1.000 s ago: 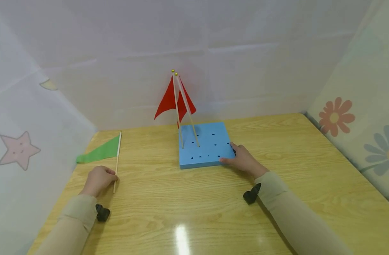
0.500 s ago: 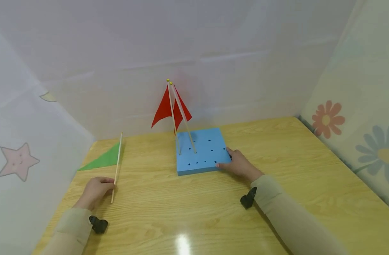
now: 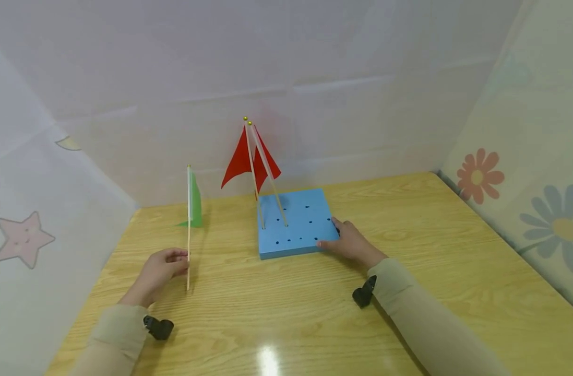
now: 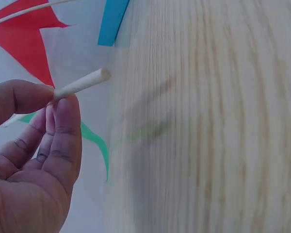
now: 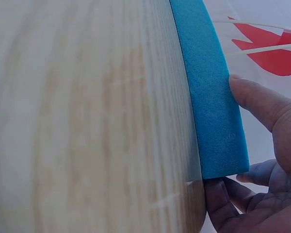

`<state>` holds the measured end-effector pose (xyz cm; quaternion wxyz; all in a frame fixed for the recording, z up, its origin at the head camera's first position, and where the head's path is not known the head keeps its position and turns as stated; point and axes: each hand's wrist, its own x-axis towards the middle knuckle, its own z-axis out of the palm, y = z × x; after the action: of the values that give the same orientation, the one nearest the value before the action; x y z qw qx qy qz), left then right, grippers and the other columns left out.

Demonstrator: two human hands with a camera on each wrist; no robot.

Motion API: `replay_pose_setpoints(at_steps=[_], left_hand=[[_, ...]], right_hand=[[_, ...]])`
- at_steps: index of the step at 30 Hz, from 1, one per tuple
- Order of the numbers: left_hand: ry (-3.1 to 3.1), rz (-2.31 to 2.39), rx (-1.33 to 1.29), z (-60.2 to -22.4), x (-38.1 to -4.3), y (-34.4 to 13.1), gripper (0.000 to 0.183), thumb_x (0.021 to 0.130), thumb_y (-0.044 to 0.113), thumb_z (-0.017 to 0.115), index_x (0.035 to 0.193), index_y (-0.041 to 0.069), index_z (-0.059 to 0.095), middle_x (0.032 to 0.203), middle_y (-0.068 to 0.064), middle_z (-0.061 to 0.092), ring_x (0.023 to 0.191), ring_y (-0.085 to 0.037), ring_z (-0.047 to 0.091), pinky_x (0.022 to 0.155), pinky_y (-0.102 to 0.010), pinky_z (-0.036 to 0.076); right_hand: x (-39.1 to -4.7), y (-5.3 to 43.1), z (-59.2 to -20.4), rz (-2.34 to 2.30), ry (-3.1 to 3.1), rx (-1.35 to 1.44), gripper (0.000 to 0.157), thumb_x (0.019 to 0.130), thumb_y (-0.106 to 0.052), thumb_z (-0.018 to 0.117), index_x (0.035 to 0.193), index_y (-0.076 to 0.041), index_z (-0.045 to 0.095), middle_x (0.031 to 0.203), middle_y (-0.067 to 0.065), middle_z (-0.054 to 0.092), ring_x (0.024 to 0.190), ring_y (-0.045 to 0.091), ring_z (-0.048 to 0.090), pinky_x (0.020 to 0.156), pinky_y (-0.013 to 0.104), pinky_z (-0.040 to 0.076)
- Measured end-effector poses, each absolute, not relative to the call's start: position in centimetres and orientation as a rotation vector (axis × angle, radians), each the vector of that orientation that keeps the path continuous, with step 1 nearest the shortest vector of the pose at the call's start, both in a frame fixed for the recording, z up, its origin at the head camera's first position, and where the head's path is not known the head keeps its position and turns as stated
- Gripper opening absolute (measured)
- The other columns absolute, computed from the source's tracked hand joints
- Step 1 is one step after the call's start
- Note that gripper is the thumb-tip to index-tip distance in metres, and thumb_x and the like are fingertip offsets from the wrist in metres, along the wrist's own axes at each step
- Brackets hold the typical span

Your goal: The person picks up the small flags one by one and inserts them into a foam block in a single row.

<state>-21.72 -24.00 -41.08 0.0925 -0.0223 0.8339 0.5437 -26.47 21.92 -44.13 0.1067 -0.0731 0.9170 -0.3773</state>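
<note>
A small green flag (image 3: 196,203) on a thin wooden stick stands nearly upright over the left part of the table. My left hand (image 3: 158,271) pinches its stick near the lower end between thumb and fingers. In the left wrist view the stick's bare bottom end (image 4: 85,82) sticks out past the fingertips, above the tabletop. A blue foam board (image 3: 296,209) with several small holes lies flat. My right hand (image 3: 353,243) grips its front right corner, thumb on the front top edge and fingers at the right side. Two red flags (image 3: 239,159) stand in the board, leaning left.
The wood-grain table (image 3: 249,308) ends against a pale cloth backdrop (image 3: 338,115) behind. Patterned cloth walls with a star (image 3: 25,237) and flowers (image 3: 479,177) border it left and right. Each wrist carries a small black camera (image 3: 158,328).
The green flag has gone from lying slanted to nearly upright. My left hand has moved slightly right with it. My right hand stays on the board; the head view has shifted slightly.
</note>
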Motion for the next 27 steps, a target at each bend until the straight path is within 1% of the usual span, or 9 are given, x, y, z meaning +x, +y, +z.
replay_pose_setpoints(at_steps=[5,10,19,22,27], left_hand=[[2.463,1.692,-0.020,-40.8,-22.0,-23.0,0.039,0.102,-0.002,0.057,0.134,-0.022,0.045,0.107,-0.013,0.062,0.090,-0.009,0.061,0.083,-0.029,0.058],[2.450,1.714,0.040,-40.5,-22.3,-21.9,0.034,0.102,-0.002,0.057,0.130,-0.020,0.048,0.103,-0.010,0.062,0.089,-0.010,0.061,0.082,-0.030,0.058],[2.460,1.776,0.123,-39.9,-22.8,-19.4,0.026,0.100,-0.005,0.058,0.123,-0.016,0.052,0.102,-0.010,0.060,0.092,-0.012,0.060,0.088,-0.035,0.057],[2.467,1.808,0.116,-39.7,-22.9,-18.5,0.025,0.100,-0.005,0.059,0.122,-0.015,0.053,0.101,-0.010,0.060,0.090,-0.011,0.060,0.086,-0.034,0.058],[2.487,1.855,0.099,-39.3,-23.2,-17.0,0.024,0.099,-0.006,0.061,0.120,-0.013,0.054,0.101,-0.010,0.060,0.088,-0.010,0.060,0.082,-0.029,0.057]], right_hand=[[-26.4,21.8,-43.9,-1.099,2.713,-0.210,0.097,0.097,-0.036,0.074,0.158,0.012,0.017,0.152,0.042,0.028,0.143,0.052,0.032,0.115,0.059,0.032],[-26.4,21.7,-43.7,-1.090,2.712,-0.186,0.096,0.097,-0.036,0.073,0.159,0.011,0.017,0.152,0.042,0.029,0.143,0.052,0.033,0.115,0.059,0.031],[-26.5,21.8,-43.9,-1.080,2.722,-0.185,0.097,0.097,-0.037,0.074,0.159,0.011,0.018,0.152,0.042,0.029,0.143,0.052,0.033,0.115,0.059,0.032],[-26.5,21.8,-44.0,-1.092,2.712,-0.198,0.097,0.097,-0.037,0.074,0.159,0.011,0.017,0.153,0.042,0.028,0.144,0.052,0.032,0.115,0.059,0.031],[-26.4,21.9,-44.1,-1.106,2.704,-0.213,0.098,0.097,-0.037,0.074,0.159,0.012,0.016,0.154,0.042,0.026,0.144,0.053,0.029,0.115,0.060,0.031]])
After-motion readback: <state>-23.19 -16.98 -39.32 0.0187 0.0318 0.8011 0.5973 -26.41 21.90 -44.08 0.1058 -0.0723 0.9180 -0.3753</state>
